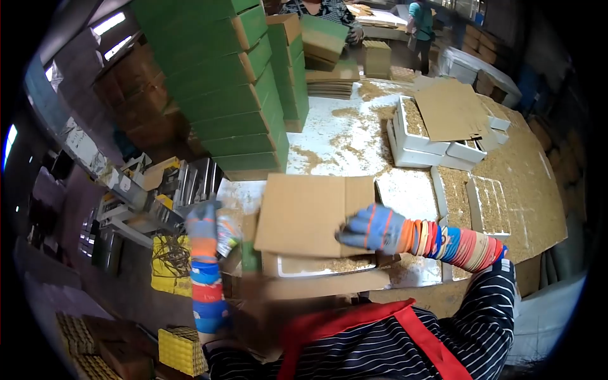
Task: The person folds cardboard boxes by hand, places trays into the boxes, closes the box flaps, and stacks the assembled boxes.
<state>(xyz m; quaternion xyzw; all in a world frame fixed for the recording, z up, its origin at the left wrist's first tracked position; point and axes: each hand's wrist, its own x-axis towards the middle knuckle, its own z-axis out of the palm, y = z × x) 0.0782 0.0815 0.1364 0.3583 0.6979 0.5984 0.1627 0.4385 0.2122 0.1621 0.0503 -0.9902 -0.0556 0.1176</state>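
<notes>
An open cardboard box (316, 212) stands on the table in front of me, its large upper flap leaning over the contents. Below that flap, a white foam tray (297, 268) with brown granular material shows inside; the near flap (329, 285) hangs toward me, partly blurred. My right hand (375, 229), in a grey-blue glove with orange lines, rests on the right part of the upper flap with its fingers stretched to the left. My left hand (204, 223), gloved alike, is raised left of the box, apart from it. Motion smears its fingers beside a crumpled shiny wrapper (228, 233).
Tall stacks of green boxes (221, 82) rise behind on the left. White foam trays (415, 136) stand at the right under a cardboard sheet (448, 111). Yellow crates (180, 350) sit low on the left. A co-worker (320, 12) handles a box across the table.
</notes>
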